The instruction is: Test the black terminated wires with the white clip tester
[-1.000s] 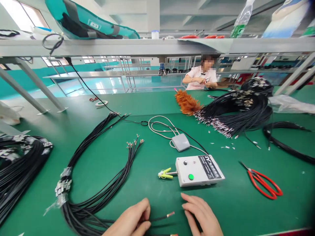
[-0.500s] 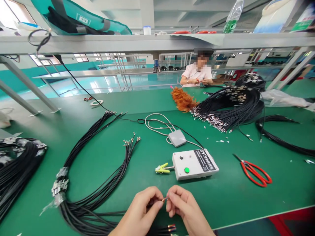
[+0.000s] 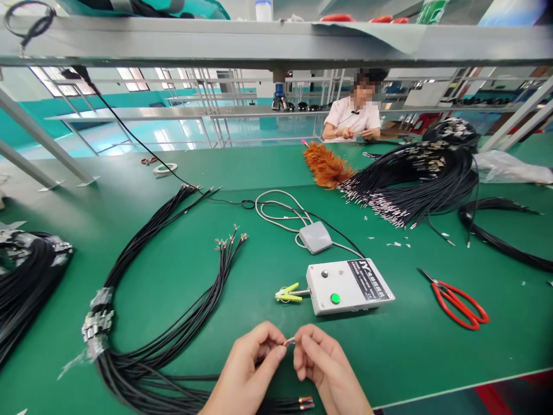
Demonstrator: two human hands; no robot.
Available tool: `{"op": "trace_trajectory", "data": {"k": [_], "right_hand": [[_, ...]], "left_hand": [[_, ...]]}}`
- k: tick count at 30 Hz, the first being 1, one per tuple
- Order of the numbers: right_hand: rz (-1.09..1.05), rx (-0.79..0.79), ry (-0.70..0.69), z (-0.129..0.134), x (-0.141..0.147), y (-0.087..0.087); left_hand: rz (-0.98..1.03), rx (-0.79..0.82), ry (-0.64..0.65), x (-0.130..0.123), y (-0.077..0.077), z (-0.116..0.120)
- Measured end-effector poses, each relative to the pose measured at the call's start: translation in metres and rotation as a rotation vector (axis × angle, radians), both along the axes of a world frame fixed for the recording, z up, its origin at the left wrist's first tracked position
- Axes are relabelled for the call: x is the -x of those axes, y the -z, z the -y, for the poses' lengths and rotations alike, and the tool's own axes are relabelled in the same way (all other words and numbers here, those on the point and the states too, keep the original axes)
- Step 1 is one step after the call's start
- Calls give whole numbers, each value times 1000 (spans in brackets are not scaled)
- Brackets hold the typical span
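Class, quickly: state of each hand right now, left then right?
Left hand: closed, holding thin coloured wires.
Right hand: closed, pinching the same wires' ends.

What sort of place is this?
Looks like a workshop floor for cable assembly. A bundle of black cables with stripped ends lies on the green workbench near a white box-shaped device, and more long metal-framed benches stand behind.

Smooth tabletop (image 3: 259, 271); glossy plastic scissor handles (image 3: 458, 310); rubbery cables (image 3: 116, 370).
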State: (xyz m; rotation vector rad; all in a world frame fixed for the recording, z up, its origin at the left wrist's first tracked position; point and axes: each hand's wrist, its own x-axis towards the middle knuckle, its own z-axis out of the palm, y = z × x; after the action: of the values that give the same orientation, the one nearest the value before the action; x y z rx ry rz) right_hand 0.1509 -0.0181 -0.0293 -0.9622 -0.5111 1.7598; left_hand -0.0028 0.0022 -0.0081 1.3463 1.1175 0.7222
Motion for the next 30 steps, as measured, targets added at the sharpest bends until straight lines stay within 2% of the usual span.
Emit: {"op": "trace_trajectory", "data": {"k": [7,15,19,26,30], "right_hand": [[45,-32,0,-2,5,2],[250,-123,-34,-3,6,14],[326,-182,-115,-6,5,9],[357,-151,-115,-11,6,3],[407,-173,-158,-9,7,5]], "left_hand": [[65,41,-19,-3,-2,-3],[139,78,-59,-2,2,1],[161,106,-35,-2,3,3],[240,150,-33,2,4,-3],[298,198,-125,2,10,-7]]}}
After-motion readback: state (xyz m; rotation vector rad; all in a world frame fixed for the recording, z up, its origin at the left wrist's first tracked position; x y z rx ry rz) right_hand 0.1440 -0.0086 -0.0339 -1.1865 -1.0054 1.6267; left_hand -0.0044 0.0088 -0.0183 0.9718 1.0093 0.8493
